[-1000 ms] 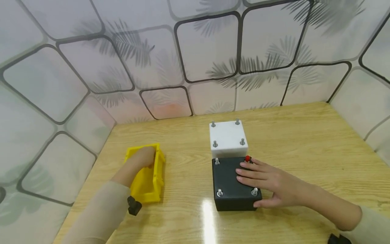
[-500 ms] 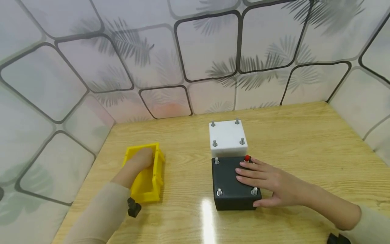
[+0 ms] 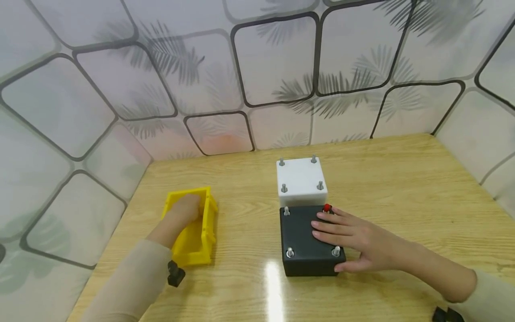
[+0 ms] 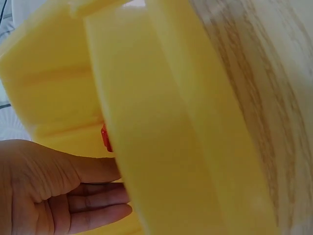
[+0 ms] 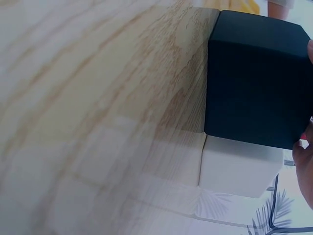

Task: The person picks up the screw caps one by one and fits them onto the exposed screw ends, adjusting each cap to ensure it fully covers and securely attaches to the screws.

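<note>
My left hand reaches down into a yellow plastic bin on the left. In the left wrist view, a small red piece shows beside the thumb, and the bin's wall hides the tips of the thumb and index finger; I cannot tell whether they pinch anything. With fingers spread, my right hand rests on the top of a black box, its thumb at the near right corner. Bolt ends stand up at the box's corners. A red cap sits on the far right one, beside the fingertips.
Directly behind the black box stands a white box with bare bolts at its corners. Both boxes and the bin stand on a wood-grain table. Patterned wall panels enclose the back and sides.
My left hand has shifted slightly inside the bin. My right hand and the boxes stay where they were.
</note>
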